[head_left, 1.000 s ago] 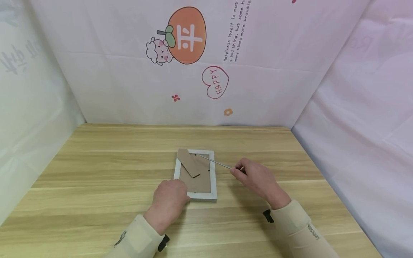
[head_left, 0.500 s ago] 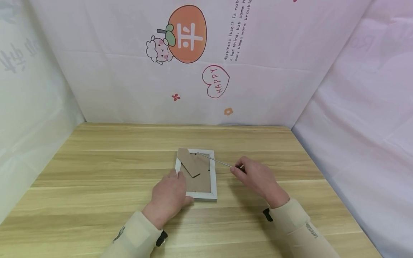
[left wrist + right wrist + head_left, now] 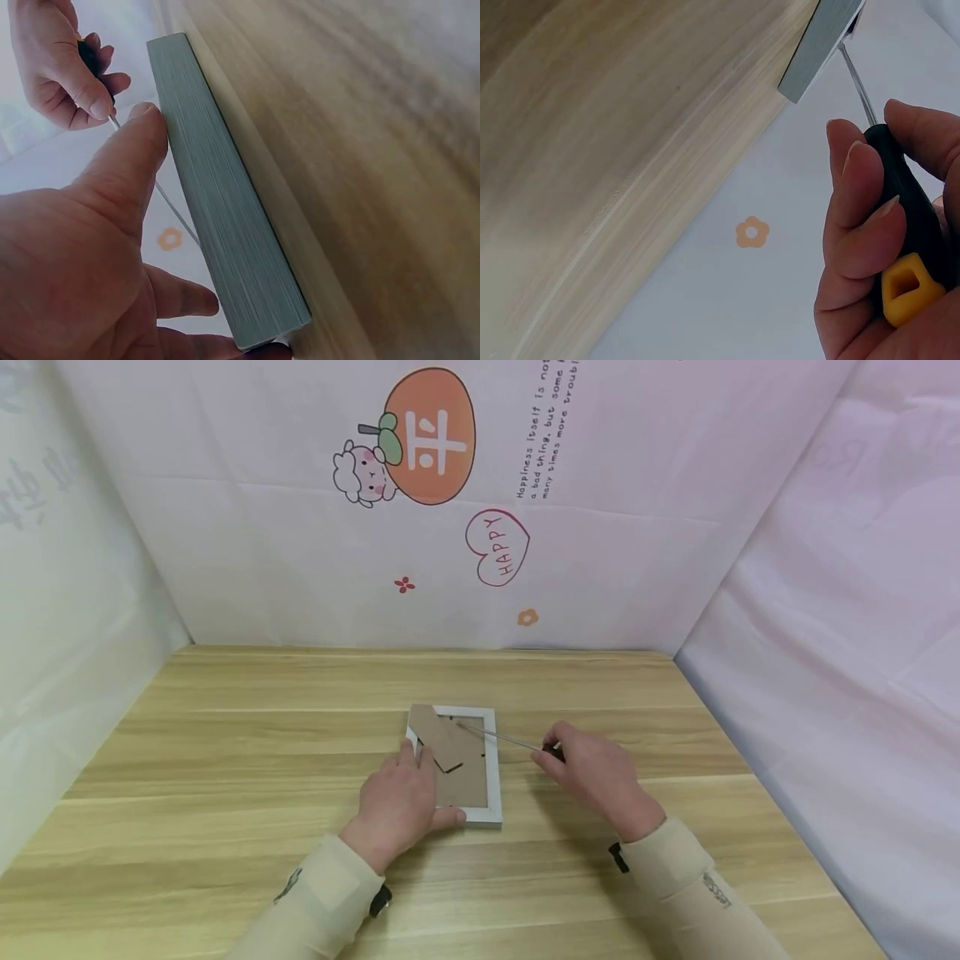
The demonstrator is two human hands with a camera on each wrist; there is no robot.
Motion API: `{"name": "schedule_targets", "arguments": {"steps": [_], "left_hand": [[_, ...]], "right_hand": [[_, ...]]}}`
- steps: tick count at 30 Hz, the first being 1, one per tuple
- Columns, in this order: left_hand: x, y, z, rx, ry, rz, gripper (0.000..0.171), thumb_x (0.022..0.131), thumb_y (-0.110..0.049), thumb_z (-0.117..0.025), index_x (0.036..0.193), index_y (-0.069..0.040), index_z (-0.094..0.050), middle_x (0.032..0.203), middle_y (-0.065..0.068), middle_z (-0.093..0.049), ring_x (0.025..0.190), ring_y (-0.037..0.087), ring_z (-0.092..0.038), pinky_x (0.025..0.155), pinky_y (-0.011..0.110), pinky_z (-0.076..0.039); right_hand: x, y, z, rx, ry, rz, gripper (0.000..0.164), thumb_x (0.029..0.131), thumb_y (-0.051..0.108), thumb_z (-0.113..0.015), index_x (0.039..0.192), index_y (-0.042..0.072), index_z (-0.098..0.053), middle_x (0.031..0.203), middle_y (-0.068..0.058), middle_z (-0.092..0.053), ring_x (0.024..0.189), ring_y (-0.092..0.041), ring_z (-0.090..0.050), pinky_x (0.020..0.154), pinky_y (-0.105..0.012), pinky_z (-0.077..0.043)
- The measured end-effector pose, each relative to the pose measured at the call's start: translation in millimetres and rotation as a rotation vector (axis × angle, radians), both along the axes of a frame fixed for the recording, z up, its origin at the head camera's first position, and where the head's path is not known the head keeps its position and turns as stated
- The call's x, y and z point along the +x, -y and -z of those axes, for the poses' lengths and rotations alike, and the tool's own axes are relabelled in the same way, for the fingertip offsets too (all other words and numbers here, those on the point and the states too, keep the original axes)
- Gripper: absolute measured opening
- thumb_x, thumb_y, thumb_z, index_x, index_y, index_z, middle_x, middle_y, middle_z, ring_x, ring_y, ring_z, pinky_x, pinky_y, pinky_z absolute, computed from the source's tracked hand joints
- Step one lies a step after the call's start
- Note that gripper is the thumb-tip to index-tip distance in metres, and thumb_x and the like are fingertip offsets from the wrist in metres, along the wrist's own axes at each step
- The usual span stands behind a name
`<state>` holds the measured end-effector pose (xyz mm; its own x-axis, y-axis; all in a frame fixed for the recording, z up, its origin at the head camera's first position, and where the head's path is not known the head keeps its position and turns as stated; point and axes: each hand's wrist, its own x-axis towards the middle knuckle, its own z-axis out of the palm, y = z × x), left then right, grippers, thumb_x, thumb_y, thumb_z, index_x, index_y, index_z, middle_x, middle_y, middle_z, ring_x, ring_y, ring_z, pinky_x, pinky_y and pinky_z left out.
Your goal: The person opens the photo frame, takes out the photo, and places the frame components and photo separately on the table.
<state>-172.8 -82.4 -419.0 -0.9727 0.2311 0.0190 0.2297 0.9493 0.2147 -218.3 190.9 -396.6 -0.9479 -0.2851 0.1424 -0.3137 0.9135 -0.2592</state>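
Observation:
A white-edged picture frame lies back side up on the wooden table, its brown backing board and folded stand leg showing. My left hand rests on its near left corner, fingers over the left side and thumb stretched along the near edge. In the left wrist view the thumb presses at the grey side of the frame. My right hand grips a screwdriver with a dark green and yellow handle. Its thin shaft reaches over the right rim, tip at the backing near the far edge.
The wood-grain table runs to a white printed cloth at the back. Similar cloth walls stand on both sides. Small black tabs of the backing sit along the frame's inner edges.
My left hand has slid forward onto the frame, and its fingers and thumb have spread out. The screwdriver tip has shifted slightly, off the far rim onto the backing. The frame stays put.

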Motion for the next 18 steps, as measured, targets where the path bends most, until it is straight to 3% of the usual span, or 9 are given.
{"name": "schedule_targets", "arguments": {"steps": [7, 18], "left_hand": [[-3.5, -1.1, -1.0, -0.034, 0.011, 0.002, 0.105, 0.071, -0.072, -0.068, 0.142, 0.002, -0.045, 0.142, 0.037, -0.04, 0.111, 0.043, -0.055, 0.068, 0.048, -0.056], [-6.9, -2.7, -4.4, -0.071, 0.052, -0.008, 0.106, 0.068, -0.073, -0.069, 0.143, -0.002, -0.045, 0.142, 0.039, -0.039, 0.108, 0.044, -0.056, 0.074, 0.05, -0.054]], "right_hand": [[-1.1, 3.2, -0.1, 0.02, 0.003, 0.007, 0.025, 0.09, 0.045, -0.063, 0.098, 0.021, -0.062, 0.064, 0.011, -0.057, 0.052, -0.01, -0.048, 0.045, -0.032, -0.04], [-2.5, 7.7, -0.9, 0.026, -0.012, -0.001, 0.023, 0.091, 0.042, -0.062, 0.098, 0.021, -0.063, 0.064, 0.01, -0.057, 0.053, -0.011, -0.048, 0.044, -0.032, -0.04]]}}
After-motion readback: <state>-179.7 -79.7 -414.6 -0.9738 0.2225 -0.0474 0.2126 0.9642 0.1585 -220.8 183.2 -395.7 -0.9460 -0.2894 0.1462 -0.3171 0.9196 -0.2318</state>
